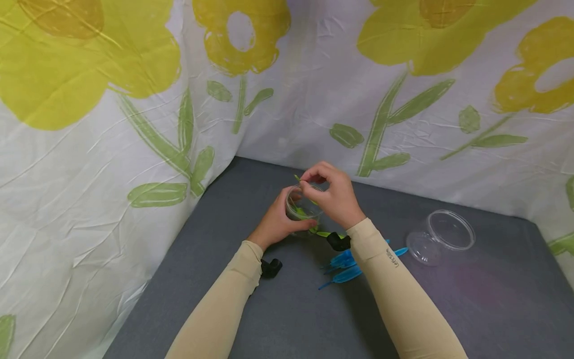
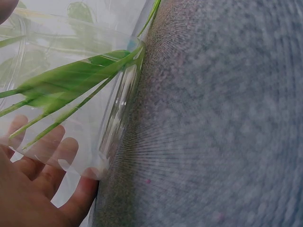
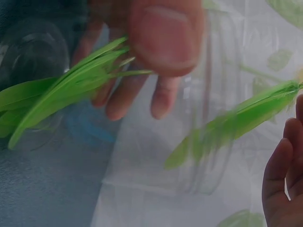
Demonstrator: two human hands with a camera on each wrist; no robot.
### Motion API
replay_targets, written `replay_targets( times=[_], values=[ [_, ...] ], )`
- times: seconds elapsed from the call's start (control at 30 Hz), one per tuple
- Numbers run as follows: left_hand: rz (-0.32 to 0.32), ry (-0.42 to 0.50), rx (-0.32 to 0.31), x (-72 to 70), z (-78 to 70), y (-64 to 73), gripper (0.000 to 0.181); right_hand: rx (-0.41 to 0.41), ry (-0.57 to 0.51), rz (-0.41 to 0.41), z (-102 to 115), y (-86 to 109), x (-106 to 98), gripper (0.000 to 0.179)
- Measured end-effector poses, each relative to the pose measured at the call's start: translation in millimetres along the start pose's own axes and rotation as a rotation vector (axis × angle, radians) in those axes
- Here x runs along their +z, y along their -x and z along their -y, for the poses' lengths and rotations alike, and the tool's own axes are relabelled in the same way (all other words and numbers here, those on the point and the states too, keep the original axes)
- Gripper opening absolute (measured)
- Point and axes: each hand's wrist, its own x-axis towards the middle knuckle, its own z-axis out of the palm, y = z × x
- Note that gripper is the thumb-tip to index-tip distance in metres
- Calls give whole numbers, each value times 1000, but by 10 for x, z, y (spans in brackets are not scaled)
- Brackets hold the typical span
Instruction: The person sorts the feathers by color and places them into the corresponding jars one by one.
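A clear plastic jar (image 1: 293, 213) is held by my left hand (image 1: 281, 222), its thumb and fingers around the wall. Inside it lie several green feathers (image 2: 71, 82), their thin quills pointing toward the mouth. Over the jar's mouth, my right hand (image 1: 334, 194) pinches a green feather (image 3: 251, 113) between thumb and fingers near its quill end. The feather's other end reaches down into the jar. Another green feather (image 1: 325, 233) shows below, near the right wrist; whether it lies on the table is hard to tell.
Several blue feathers (image 1: 347, 274) lie on the grey table (image 1: 287, 309), partly hidden by the right forearm. Further right is a second clear jar (image 1: 423, 249). White cloth with printed yellow flowers (image 1: 305, 114) hangs behind and to the left of the table.
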Motion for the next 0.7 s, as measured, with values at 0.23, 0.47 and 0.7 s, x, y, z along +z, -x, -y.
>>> replay_targets(
  times=[0.23, 0.47, 0.7],
  values=[
    [2, -2, -10, 4, 14, -13, 101, 22, 12, 5, -80, 51, -10, 9],
    [0, -23, -16, 15, 16, -12, 103, 27, 21, -2, -89, 122, -81, 12],
    [-12, -31, -21, 6, 21, -24, 102, 63, 79, -27, -161, 289, -213, 9]
  ],
)
